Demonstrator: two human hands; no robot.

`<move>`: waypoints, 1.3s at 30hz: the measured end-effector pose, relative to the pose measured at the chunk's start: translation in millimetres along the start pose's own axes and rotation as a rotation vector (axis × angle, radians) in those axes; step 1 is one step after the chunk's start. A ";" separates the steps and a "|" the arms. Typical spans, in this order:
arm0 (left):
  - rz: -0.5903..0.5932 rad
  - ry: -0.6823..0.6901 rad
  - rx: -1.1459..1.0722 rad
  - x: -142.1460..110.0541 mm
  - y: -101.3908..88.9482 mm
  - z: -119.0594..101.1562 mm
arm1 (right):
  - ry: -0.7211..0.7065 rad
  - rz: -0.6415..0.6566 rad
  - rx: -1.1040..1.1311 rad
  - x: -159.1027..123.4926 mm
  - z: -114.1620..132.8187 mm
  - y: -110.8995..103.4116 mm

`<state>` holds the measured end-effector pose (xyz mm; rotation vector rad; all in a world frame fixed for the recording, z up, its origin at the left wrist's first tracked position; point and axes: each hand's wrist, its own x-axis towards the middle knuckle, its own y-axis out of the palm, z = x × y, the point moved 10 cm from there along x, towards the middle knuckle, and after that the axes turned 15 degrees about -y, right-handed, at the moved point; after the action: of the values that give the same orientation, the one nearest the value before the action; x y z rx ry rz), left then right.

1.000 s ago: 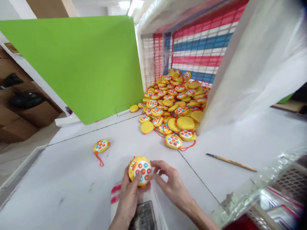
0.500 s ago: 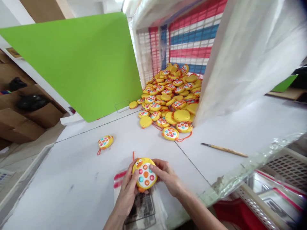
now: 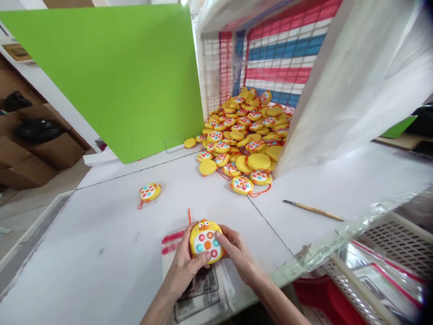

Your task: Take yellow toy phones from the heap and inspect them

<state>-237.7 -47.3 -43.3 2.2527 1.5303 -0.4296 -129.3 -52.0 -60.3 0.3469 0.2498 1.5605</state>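
Note:
Both hands hold one yellow duck-shaped toy (image 3: 205, 240) with coloured buttons, face up, just above the near edge of the white table (image 3: 101, 253). My left hand (image 3: 185, 266) cups its left side with the thumb on its face. My right hand (image 3: 237, 255) grips its right side. An orange cord sticks up behind the toy. Under the hands lies a clear plastic bag (image 3: 189, 289) with a red strip and a printed card inside.
A large heap of the same yellow toys (image 3: 243, 135) spills from a striped sack at the back. One loose toy (image 3: 149, 192) lies to the left. A thin brush (image 3: 313, 210) rests at the right. A green board (image 3: 111, 81) stands behind. White baskets (image 3: 389, 266) sit lower right.
The toy has been turned upright and brought slightly lower over the bag. My right hand has closed onto its right side.

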 end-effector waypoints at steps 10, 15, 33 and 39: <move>0.015 -0.010 -0.105 -25.4 4.0 -2.5 | -0.023 -0.002 -0.108 -20.1 11.0 6.8; 0.013 -0.026 -0.085 -28.5 1.0 3.6 | -0.008 -0.042 -0.082 -27.2 3.2 5.1; -0.030 -0.080 -0.154 -27.8 -6.8 18.2 | -0.007 0.016 -0.071 -27.8 -3.5 11.0; -0.047 -0.050 -0.146 -26.0 -3.5 18.0 | -0.096 0.006 -0.148 -26.3 7.6 11.2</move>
<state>-251.0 -75.9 -47.9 2.0838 1.5408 -0.3718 -136.9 -79.0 -50.8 0.3057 0.0586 1.5536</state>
